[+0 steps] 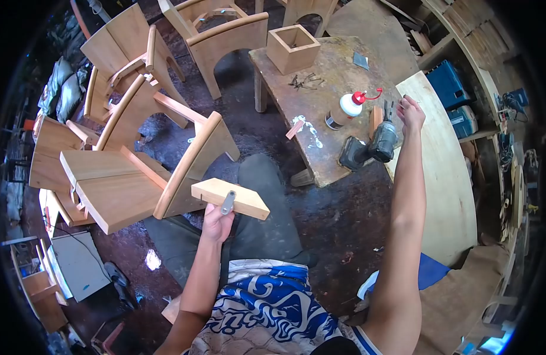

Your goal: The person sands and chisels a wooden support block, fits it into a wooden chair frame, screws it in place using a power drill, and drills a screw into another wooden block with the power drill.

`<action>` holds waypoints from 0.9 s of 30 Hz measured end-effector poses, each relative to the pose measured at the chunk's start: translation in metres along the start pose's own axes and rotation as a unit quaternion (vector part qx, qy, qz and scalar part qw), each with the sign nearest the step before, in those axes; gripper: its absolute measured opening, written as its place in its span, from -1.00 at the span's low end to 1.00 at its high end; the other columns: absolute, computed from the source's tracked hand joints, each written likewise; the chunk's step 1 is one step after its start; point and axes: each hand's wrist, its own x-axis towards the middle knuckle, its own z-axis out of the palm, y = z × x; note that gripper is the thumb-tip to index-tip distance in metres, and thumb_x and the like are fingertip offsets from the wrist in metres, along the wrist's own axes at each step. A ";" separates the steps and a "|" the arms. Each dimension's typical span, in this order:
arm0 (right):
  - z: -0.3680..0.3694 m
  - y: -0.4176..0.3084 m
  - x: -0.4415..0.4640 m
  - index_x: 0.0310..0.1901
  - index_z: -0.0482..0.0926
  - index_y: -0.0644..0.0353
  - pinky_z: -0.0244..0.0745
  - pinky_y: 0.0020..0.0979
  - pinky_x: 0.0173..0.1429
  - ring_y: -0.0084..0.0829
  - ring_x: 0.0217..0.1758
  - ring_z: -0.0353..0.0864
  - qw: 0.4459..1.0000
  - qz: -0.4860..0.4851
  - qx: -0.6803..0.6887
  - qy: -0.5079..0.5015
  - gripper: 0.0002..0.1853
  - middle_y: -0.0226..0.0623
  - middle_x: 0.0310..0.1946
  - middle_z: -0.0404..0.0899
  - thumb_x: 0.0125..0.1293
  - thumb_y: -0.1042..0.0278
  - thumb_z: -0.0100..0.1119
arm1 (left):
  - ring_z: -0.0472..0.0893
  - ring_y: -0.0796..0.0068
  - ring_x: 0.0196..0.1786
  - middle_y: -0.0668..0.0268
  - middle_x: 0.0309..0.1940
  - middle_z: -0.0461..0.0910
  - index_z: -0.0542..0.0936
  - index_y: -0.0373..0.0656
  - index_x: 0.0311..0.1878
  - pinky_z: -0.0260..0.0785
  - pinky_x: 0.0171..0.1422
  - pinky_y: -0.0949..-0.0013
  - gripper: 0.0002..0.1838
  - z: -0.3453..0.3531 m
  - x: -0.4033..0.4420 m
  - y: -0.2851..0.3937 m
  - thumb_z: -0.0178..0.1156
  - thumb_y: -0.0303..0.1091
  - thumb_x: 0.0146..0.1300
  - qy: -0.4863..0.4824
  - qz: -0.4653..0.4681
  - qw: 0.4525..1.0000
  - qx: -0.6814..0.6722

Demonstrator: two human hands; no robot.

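My left hand (216, 223) grips a wooden block (216, 192) with angled ends, held above my lap. A small grey metal plate (228, 202) with rounded ends lies against the block's side, by my fingers. My right hand (410, 112) is stretched out over the right edge of the worktable (338, 59), fingers closed together; whatever they hold is too small to make out. Just left of it stands a cordless drill (384, 142), its bit pointing away from me. Beside the drill is a white glue bottle (350, 105) with a red cap.
Partly built wooden chairs (116, 183) crowd the left side, one close to my knee. On the table are an open wooden box (293, 50), a heap of screws (306, 81) and a glue-smeared wood scrap (295, 129). A pale plywood sheet (441, 177) and blue cases (447, 86) stand right.
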 end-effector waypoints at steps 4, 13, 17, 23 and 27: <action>0.003 0.014 0.022 0.18 0.63 0.27 0.73 -0.45 -0.11 -0.40 -0.17 0.78 0.993 0.086 0.042 -0.065 -0.70 -0.16 -0.09 0.77 0.46 0.47 0.19 | 0.54 0.12 0.39 0.10 0.28 0.55 0.38 -0.22 0.39 0.39 0.52 -0.02 -0.33 -0.001 -0.001 -0.008 0.31 -0.49 0.18 0.068 -0.008 0.997 0.031; -0.003 0.049 0.045 0.09 0.57 0.27 0.73 -0.48 -0.14 -0.46 -0.25 0.74 0.946 0.125 0.202 -0.218 -0.81 -0.26 -0.21 0.72 0.55 0.43 0.14 | 0.57 0.15 0.36 0.01 0.43 0.44 0.35 -0.14 0.45 0.56 0.39 0.06 -0.31 0.028 0.006 -0.009 0.31 -0.40 0.24 0.040 -0.047 0.998 0.008; -0.001 0.041 0.035 0.06 0.58 0.25 0.73 -0.48 -0.16 -0.49 -0.27 0.73 0.941 0.131 0.199 -0.240 -0.83 -0.25 -0.21 0.72 0.54 0.42 0.16 | 0.56 0.13 0.38 -0.01 0.46 0.40 0.33 -0.10 0.46 0.56 0.39 0.06 -0.33 0.030 0.012 -0.015 0.28 -0.36 0.28 0.011 -0.052 0.998 -0.015; -0.001 0.042 0.030 0.07 0.57 0.27 0.77 -0.43 -0.18 -0.46 -0.26 0.74 0.934 0.143 0.257 -0.203 -0.83 -0.23 -0.20 0.72 0.55 0.43 0.13 | 0.53 0.11 0.40 0.03 0.40 0.43 0.31 -0.10 0.47 0.51 0.45 0.00 -0.35 0.027 0.026 -0.033 0.26 -0.34 0.33 -0.012 -0.067 0.997 -0.034; -0.004 0.053 0.039 0.08 0.56 0.29 0.79 -0.41 -0.15 -0.42 -0.24 0.75 0.928 0.168 0.271 -0.192 -0.82 -0.20 -0.18 0.72 0.56 0.46 0.10 | 0.56 0.28 0.37 0.24 0.32 0.51 0.34 -0.02 0.43 0.48 0.45 0.09 -0.43 0.042 0.044 -0.045 0.23 -0.44 0.38 -0.001 -0.087 0.996 0.002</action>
